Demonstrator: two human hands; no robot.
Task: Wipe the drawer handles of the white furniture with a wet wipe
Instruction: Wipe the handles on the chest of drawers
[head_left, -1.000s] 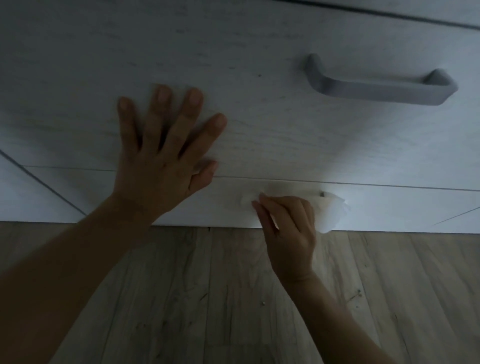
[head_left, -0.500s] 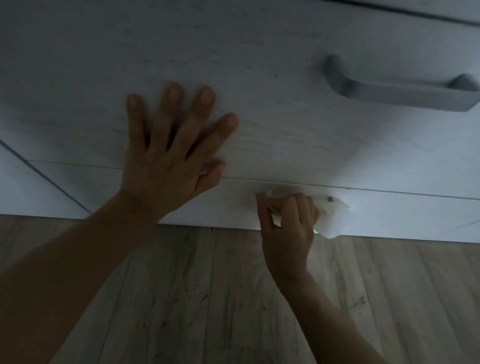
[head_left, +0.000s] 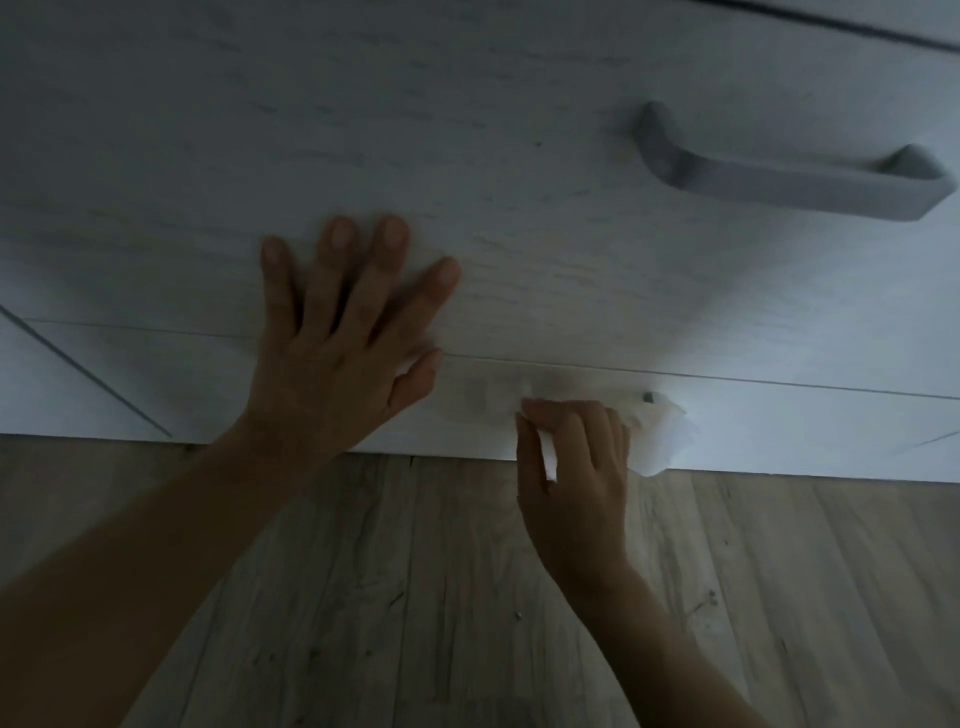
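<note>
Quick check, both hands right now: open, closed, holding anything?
Left hand: open, fingers spread, flat against the white drawer front, holding nothing.
Right hand: closed on the wet wipe at the lowest drawer's handle.

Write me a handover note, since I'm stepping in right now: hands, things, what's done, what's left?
Left hand: open, flat on the upper drawer front.
Right hand: closed on the wet wipe, pressed over the bottom drawer's handle, mostly hidden.
Done: cannot tell.
Left: finish this handle; the upper grey handle is free, whether wiped is unclear.
</note>
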